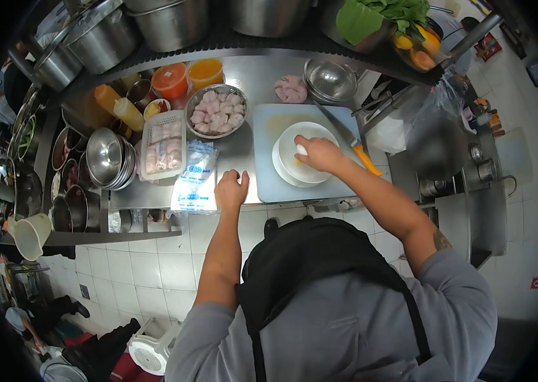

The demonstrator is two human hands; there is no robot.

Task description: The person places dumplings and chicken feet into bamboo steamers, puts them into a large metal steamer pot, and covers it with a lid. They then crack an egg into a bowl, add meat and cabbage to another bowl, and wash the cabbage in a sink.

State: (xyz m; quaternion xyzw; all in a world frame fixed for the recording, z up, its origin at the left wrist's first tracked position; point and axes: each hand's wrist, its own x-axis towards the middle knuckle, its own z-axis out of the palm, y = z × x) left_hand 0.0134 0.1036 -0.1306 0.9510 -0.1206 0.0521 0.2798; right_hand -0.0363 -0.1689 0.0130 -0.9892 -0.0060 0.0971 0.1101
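My right hand (318, 155) is closed around a white egg (301, 149), held over a white bowl (282, 167). A little yellow shows inside the bowl under the fingers; the hand hides the rest. Beneath the bowl lies a pale blue cutting board (266, 188). Along the board's right side is a knife (366, 159) with an orange handle. My left hand (231, 188) rests at the counter's front edge with loosely bent fingers, the thumb apart, and nothing visible in it. Just left of it lies a plastic bag (194, 181) with blue print.
Raw meat pieces fill a metal bowl (240, 109); more sit in a white basket (147, 149). Stacked metal bowls (105, 156) stand at left, a metal colander (329, 79) behind the board. An overhead shelf (218, 56) carries pots. Sauce tubs (170, 81) line the back.
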